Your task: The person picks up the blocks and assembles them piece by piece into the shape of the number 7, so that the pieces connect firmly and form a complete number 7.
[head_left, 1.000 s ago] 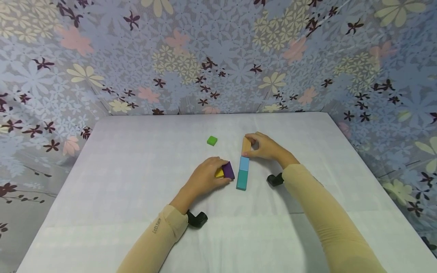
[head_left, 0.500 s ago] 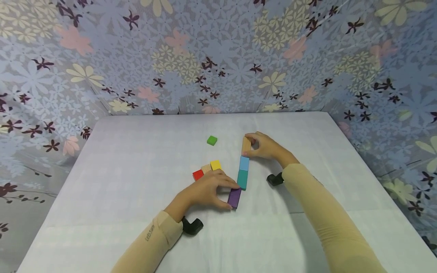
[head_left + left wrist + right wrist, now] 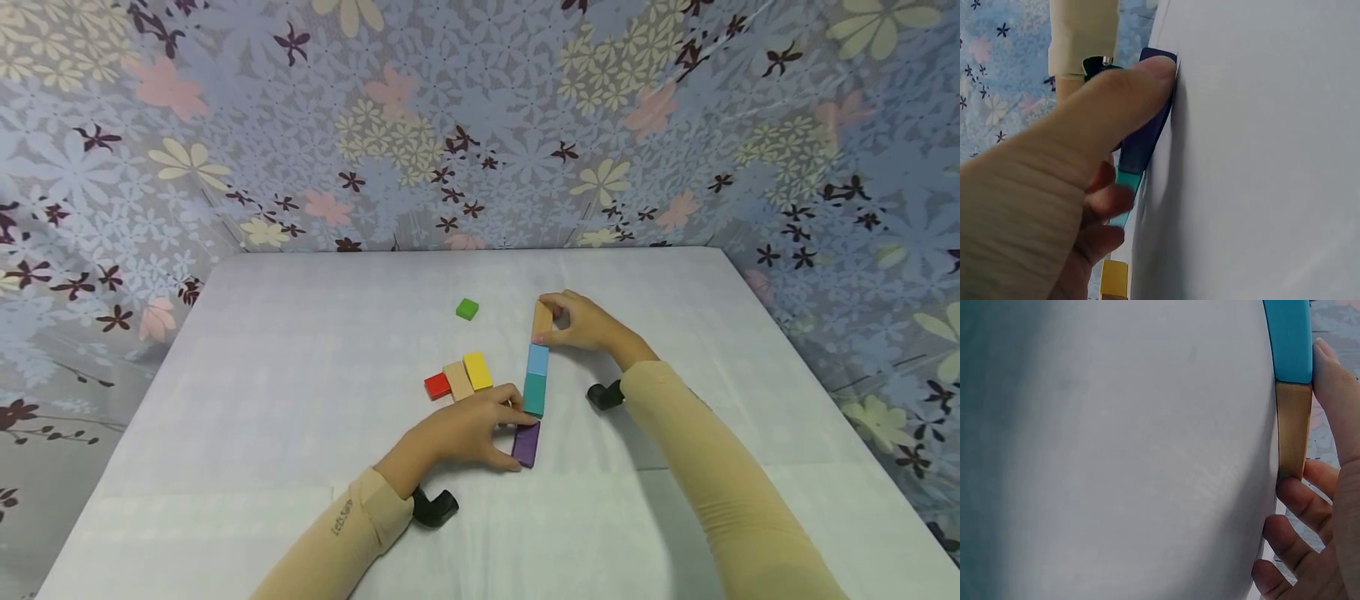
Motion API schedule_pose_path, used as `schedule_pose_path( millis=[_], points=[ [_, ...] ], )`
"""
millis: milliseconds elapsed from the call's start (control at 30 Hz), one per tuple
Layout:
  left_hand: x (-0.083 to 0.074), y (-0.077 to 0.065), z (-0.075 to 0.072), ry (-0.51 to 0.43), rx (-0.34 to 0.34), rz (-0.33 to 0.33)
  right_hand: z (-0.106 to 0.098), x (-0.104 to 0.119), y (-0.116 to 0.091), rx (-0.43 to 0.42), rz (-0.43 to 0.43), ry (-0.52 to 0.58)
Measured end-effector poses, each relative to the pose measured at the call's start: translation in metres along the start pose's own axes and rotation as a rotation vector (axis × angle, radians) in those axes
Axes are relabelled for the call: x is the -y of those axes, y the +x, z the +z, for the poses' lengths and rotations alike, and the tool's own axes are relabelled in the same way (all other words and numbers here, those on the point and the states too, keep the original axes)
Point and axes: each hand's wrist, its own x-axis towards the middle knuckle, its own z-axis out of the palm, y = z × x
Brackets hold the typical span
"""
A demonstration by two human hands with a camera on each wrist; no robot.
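Observation:
In the head view, my left hand (image 3: 468, 429) holds a purple block (image 3: 527, 444) between thumb and fingers, flat on the table at the near end of a row. Directly beyond it lie a teal block (image 3: 534, 395) and a light blue block (image 3: 537, 360). A fingertip covers the joint between purple and teal, so contact there is hard to judge. At the row's far end, my right hand (image 3: 581, 325) pinches a plain wooden block (image 3: 542, 322) by its ends. The right wrist view has this wooden block (image 3: 1294, 428) touching the blue block (image 3: 1291, 340).
Left of the row, a red block (image 3: 437, 386), a second wooden block (image 3: 458, 380) and a yellow block (image 3: 477, 371) sit side by side. A small green block (image 3: 467, 309) lies farther back. White cloth (image 3: 300, 333) covers the table; floral fabric rises behind it.
My left hand has brought the purple block from beside the yellow block toward me and rightward, into line with the row. Red and wooden blocks came into sight. The right hand stays put.

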Motion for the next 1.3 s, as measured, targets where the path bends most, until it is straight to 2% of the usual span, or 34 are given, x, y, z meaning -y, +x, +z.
schedule_pose_path(
  millis=[300,467,633,933,1133,1300],
  points=[
    [-0.003,0.003,-0.004,0.087,0.016,-0.027,-0.006,0.009,0.004,-0.007,0.026,-0.036],
    [-0.002,0.002,-0.006,0.040,0.032,-0.066,-0.008,0.027,0.018,-0.035,-0.030,-0.062],
    [0.001,0.002,-0.003,0.002,0.056,-0.085,-0.007,0.050,0.030,-0.011,-0.079,-0.080],
    [0.004,0.000,-0.001,-0.010,0.043,-0.075,0.006,0.083,0.051,0.047,-0.109,-0.106],
    [0.004,-0.001,0.002,0.005,0.022,-0.055,0.018,0.088,0.061,0.042,-0.092,-0.086],
    [0.004,-0.003,0.004,-0.010,0.020,-0.054,0.026,0.089,0.068,0.024,-0.123,-0.175]
  ],
)
